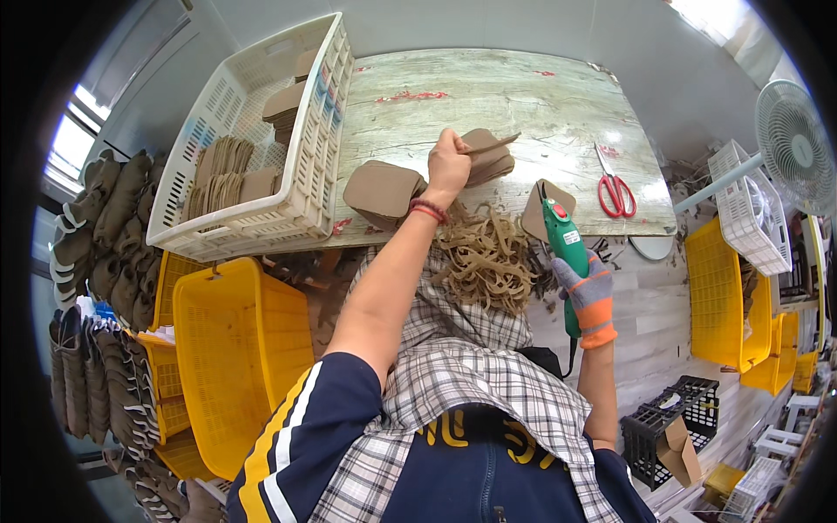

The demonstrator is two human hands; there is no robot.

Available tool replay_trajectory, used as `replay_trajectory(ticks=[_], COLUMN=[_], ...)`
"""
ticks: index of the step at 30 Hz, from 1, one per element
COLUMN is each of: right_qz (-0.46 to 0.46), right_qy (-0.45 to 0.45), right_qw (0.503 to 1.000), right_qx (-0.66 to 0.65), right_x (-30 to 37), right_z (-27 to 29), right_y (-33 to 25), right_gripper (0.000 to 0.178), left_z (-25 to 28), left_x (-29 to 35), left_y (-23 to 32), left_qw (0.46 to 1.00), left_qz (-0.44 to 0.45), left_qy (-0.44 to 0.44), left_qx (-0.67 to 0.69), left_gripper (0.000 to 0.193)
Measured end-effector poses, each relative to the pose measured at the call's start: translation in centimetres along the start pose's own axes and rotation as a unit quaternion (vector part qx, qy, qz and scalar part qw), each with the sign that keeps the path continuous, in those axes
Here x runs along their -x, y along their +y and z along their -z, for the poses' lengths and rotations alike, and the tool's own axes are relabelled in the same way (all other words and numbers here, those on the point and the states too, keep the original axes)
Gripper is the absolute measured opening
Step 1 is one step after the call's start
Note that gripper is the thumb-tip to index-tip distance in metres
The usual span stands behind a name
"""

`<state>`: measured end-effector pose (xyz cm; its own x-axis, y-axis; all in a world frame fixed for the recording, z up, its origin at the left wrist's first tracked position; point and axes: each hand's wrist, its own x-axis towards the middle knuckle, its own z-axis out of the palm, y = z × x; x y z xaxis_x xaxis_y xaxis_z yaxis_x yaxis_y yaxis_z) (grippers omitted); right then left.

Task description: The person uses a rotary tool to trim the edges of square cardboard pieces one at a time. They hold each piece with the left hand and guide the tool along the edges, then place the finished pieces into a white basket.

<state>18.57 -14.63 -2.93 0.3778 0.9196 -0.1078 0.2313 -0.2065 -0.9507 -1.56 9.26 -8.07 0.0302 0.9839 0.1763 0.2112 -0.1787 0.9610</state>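
My bare left hand (448, 164), with a red bracelet at its wrist, pinches the edge of a brown fabric piece (499, 142) on top of a stack of like pieces (490, 167). Another brown stack (382, 187) stands just left of it. In a grey and orange glove, my right hand (589, 292) wraps round a green corded handheld power tool (567, 240). Its narrow dark tip points up and away, over a single brown piece (542, 207) at the table's near edge. A tangle of brown offcut strips (488, 266) hangs off that edge over my lap.
Red-handled scissors (616, 192) lie right on the wooden table (471, 91). A white crate (301, 205) with brown stacks occupies its left end. Yellow bins (222, 357) stand below left and right; a black crate (645, 444) is on the floor. A fan (789, 131) is at right.
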Motion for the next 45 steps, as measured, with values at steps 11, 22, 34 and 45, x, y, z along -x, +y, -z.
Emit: replay_trajectory(ticks=[11, 22, 34, 45], right_qz=[0.042, 0.037, 0.057, 0.05], right_qy=[0.022, 0.034, 0.077, 0.064], right_qw=[0.999, 0.999, 0.995, 0.994], right_qx=[0.026, -0.004, 0.021, 0.073], right_x=[0.7, 1.2, -0.4, 0.6], right_z=[-1.9, -2.9, -1.9, -1.5], right_y=[-3.4, -4.5, -5.8, -3.3], right_gripper=[0.046, 0.046, 0.037, 0.046], left_z=[-2.1, -4.3, -6.4, -4.2], left_x=[5.8, 7.1, 11.0, 8.5], left_y=[5.9, 6.4, 5.5, 5.7], left_qw=[0.635, 0.575, 0.655, 0.604], left_qz=[0.202, 0.233, 0.219, 0.191], left_qy=[0.038, 0.034, -0.038, 0.009], left_qx=[0.745, 0.783, 0.722, 0.774], left_gripper=[0.035, 0.035, 0.034, 0.037])
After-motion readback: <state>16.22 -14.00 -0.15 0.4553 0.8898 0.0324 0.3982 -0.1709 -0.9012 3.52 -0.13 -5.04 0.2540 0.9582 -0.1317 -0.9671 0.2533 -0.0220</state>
